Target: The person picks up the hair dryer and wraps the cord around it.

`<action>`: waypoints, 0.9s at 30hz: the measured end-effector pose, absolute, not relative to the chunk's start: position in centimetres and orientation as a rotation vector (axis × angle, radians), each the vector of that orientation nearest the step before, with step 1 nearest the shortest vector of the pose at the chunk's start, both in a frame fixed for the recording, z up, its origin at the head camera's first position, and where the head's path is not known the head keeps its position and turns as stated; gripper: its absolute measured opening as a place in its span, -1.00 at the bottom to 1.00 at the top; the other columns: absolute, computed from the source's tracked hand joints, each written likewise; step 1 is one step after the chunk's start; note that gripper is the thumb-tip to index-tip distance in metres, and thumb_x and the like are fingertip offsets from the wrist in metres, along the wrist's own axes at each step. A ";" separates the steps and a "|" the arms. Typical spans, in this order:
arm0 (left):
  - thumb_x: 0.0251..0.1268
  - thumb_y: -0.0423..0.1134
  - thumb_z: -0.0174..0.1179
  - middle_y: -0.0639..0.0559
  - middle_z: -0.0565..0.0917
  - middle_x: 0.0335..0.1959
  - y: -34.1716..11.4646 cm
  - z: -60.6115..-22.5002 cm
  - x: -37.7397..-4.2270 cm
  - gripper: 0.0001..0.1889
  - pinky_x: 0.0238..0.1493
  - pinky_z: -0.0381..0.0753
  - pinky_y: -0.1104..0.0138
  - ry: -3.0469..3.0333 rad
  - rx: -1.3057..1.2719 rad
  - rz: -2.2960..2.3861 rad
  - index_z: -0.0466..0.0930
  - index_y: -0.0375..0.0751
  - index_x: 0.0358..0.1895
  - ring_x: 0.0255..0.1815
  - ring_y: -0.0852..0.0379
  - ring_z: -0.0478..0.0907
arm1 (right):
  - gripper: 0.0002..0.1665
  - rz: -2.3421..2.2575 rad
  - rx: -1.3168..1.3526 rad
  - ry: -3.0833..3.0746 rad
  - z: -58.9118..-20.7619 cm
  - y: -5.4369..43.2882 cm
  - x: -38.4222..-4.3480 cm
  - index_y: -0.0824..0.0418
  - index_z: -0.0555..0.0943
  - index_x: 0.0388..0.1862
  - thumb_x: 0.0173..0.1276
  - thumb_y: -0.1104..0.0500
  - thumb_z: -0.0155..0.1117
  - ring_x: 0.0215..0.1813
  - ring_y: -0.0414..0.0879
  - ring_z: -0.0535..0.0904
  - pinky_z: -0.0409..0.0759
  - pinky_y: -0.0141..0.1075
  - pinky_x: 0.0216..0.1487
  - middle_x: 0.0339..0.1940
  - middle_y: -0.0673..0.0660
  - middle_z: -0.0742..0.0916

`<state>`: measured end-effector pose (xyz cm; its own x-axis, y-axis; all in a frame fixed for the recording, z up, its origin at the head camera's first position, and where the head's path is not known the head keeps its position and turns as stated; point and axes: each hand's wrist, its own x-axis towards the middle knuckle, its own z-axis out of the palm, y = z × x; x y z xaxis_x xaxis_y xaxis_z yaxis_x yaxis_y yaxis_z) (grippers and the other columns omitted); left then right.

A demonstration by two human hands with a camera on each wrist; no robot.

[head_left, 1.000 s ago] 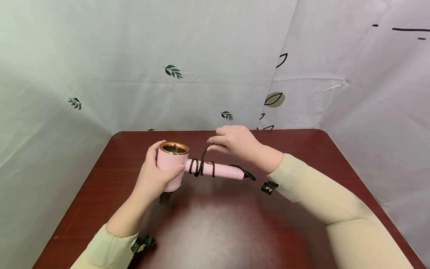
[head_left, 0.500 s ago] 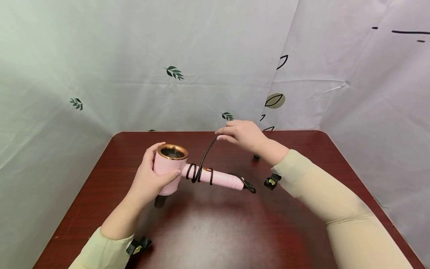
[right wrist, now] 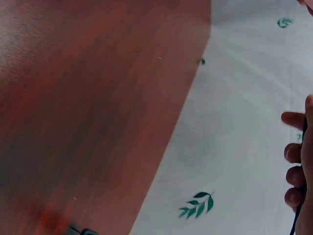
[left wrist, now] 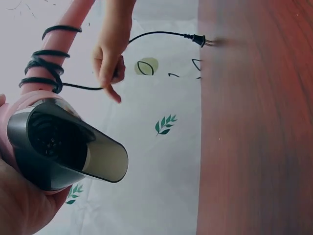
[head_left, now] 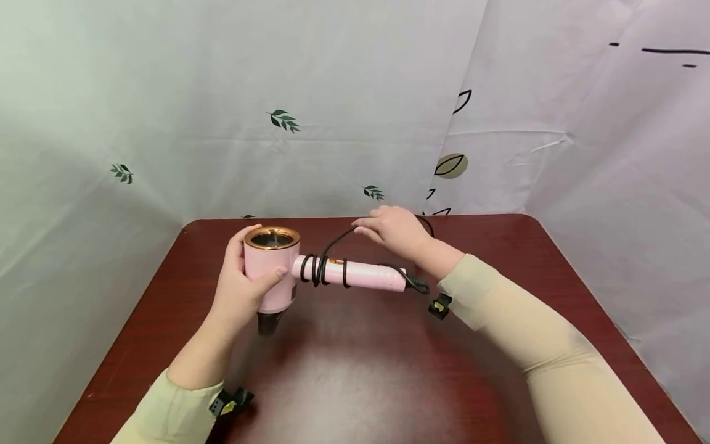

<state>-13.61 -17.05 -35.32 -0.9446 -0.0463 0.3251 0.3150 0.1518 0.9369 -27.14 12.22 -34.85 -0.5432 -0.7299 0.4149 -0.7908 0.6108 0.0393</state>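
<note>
In the head view a pink hair dryer (head_left: 272,271) with a gold rim is held above the table, its handle (head_left: 366,275) pointing right. My left hand (head_left: 238,287) grips the barrel, thumb across the front. The dryer's black nozzle (left wrist: 54,147) faces the left wrist camera. A black cord (head_left: 323,262) wraps the handle in several loops. My right hand (head_left: 396,231) pinches the cord behind the handle, and in the right wrist view its fingers (right wrist: 294,176) curl round it. The cord's free end with a two-pin plug (left wrist: 199,40) hangs past this hand.
A dark red wooden table (head_left: 355,382) lies below both hands. Pale curtains with leaf prints (head_left: 333,123) stand behind and at both sides. Small black devices (head_left: 232,402) are strapped to both wrists.
The right hand rises with the cord, pulling a length of it off the handle, then lowers a little. The left hand with the hair dryer shifts slightly left.
</note>
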 end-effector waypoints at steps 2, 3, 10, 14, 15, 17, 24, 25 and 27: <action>0.12 -0.47 0.36 -0.03 0.47 0.09 -16.9 -35.3 -13.9 -0.18 -0.15 0.58 0.41 -2.124 -0.237 -1.886 0.17 -0.04 0.44 -0.06 0.06 0.52 | -0.67 0.168 1.222 -2.449 -35.4 11.9 -27.0 0.07 0.73 0.07 0.48 -0.02 0.20 -0.34 -0.03 0.57 0.54 -0.13 -0.26 -0.35 0.02 0.68; 0.13 -0.47 0.35 -0.03 0.48 0.09 -16.8 -35.3 -14.1 -0.19 -0.15 0.58 0.41 -2.110 -0.224 -1.894 0.18 -0.03 0.44 -0.06 0.06 0.53 | -0.67 0.151 1.222 -2.458 -35.7 11.7 -26.8 0.08 0.73 0.06 0.48 -0.02 0.19 -0.32 -0.02 0.58 0.54 -0.12 -0.25 -0.33 0.03 0.70; 0.14 -0.46 0.36 -0.06 0.45 0.11 -15.6 -34.9 -14.9 -0.20 -0.15 0.62 0.36 -1.976 -0.132 -1.999 0.15 -0.09 0.43 -0.01 0.00 0.50 | -0.93 -0.072 1.172 -2.398 -37.5 10.2 -25.2 0.07 0.66 -0.33 0.34 0.14 0.26 -0.48 -0.06 0.49 0.49 -0.21 -0.43 -0.52 0.00 0.61; 0.16 -0.41 0.37 -0.05 0.43 0.13 -14.9 -34.4 -15.3 -0.22 -0.16 0.63 0.34 -1.883 -0.042 -2.049 0.17 -0.03 0.41 0.05 -0.01 0.47 | -0.82 -0.359 1.050 -2.293 -37.8 9.4 -23.7 0.07 0.60 -0.26 0.49 0.03 0.15 -0.36 -0.21 0.53 0.52 -0.34 -0.30 -0.43 -0.03 0.63; 0.16 -0.40 0.37 -0.05 0.42 0.14 -14.8 -34.3 -15.4 -0.23 -0.17 0.63 0.34 -1.858 -0.020 -2.055 0.18 -0.02 0.40 0.06 -0.01 0.46 | -0.78 -0.374 1.051 -2.309 -37.9 9.2 -23.5 0.06 0.61 -0.22 0.53 -0.01 0.09 -0.34 -0.21 0.54 0.55 -0.31 -0.28 -0.41 -0.03 0.63; 0.15 -0.39 0.39 -0.04 0.42 0.14 -14.6 -33.9 -15.5 -0.23 -0.17 0.64 0.33 -1.807 0.015 -2.062 0.19 0.00 0.39 0.07 -0.01 0.46 | -0.71 -0.311 1.042 -2.407 -38.0 8.9 -23.0 0.01 0.64 -0.13 0.56 -0.07 0.03 -0.24 -0.21 0.56 0.55 -0.29 -0.17 -0.32 -0.04 0.64; 0.09 -0.34 0.44 -0.04 0.44 0.07 -14.5 -33.2 -16.3 -0.21 -0.15 0.60 0.30 -1.782 0.101 -1.965 0.21 -0.01 0.37 0.05 0.02 0.47 | -0.67 -0.025 1.164 -2.371 -37.8 8.6 -21.4 0.01 0.73 0.02 0.51 -0.06 0.13 -0.28 -0.04 0.63 0.53 -0.18 -0.27 -0.33 -0.01 0.73; 0.08 -0.33 0.44 -0.04 0.45 0.06 -14.5 -33.2 -16.4 -0.21 -0.13 0.58 0.30 -1.791 0.113 -1.939 0.21 -0.02 0.37 0.04 0.03 0.47 | -0.68 -0.028 1.173 -2.361 -37.8 8.6 -21.2 0.00 0.73 0.03 0.52 -0.06 0.12 -0.28 -0.05 0.62 0.52 -0.19 -0.28 -0.33 -0.02 0.73; 0.07 -0.33 0.45 -0.03 0.46 0.03 -14.6 -33.2 -16.6 -0.20 -0.11 0.54 0.31 -1.812 0.140 -1.890 0.22 -0.02 0.38 0.02 0.05 0.47 | -0.69 -0.027 1.183 -2.350 -37.8 8.7 -21.0 0.01 0.72 0.00 0.52 -0.05 0.12 -0.29 -0.06 0.61 0.49 -0.21 -0.30 -0.36 -0.02 0.70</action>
<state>-16.65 -14.60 -33.24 -0.8629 -0.4266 0.2710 0.2888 0.0238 0.9571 -20.95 8.67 -37.77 -0.4941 -0.7570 0.4276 -0.7470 0.6213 0.2366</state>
